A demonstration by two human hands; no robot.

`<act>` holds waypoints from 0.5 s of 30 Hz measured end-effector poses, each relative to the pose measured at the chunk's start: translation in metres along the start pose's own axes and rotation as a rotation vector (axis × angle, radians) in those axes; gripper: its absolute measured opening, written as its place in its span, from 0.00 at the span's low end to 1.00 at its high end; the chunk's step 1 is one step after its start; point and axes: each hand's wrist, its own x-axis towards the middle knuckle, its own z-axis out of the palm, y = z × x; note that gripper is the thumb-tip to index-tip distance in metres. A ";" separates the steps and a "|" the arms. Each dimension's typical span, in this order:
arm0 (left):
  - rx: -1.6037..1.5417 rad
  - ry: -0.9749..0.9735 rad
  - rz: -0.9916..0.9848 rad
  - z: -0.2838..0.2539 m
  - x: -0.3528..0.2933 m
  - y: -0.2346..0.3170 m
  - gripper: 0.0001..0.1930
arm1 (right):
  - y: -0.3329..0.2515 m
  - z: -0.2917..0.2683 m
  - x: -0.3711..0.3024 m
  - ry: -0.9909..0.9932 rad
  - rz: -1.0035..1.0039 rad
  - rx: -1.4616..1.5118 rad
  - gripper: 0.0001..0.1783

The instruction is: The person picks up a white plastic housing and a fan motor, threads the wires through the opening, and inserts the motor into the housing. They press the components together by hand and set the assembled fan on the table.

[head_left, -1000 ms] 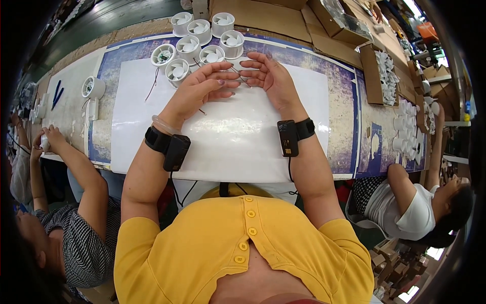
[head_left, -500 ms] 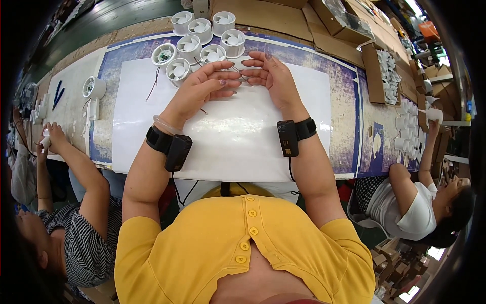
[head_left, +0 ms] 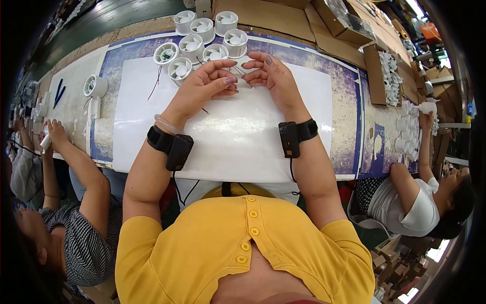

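While both hands are held over the white sheet on the table, thin wires are pinched between the left hand and right hand fingers, just beside white fan housings.

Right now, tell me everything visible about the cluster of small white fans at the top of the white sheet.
The cluster of small white fans is seven round units of what looks like white plastic, lying face up with curved blades showing; one at the left shows a green centre instead. They sit packed in rough rows at the far edge of the white sheet. Thin reddish wires trail from them. The left hand and right hand meet just below, fingering thin wires.
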 end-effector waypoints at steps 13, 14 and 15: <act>0.077 -0.009 0.131 -0.001 0.002 -0.006 0.20 | 0.003 0.020 -0.004 -0.149 -0.372 -0.542 0.13; 0.085 -0.003 0.139 -0.001 0.003 -0.006 0.20 | 0.001 0.020 -0.005 -0.150 -0.370 -0.560 0.13; 0.094 0.003 0.148 0.000 0.003 -0.007 0.20 | 0.001 0.020 -0.005 -0.152 -0.367 -0.579 0.13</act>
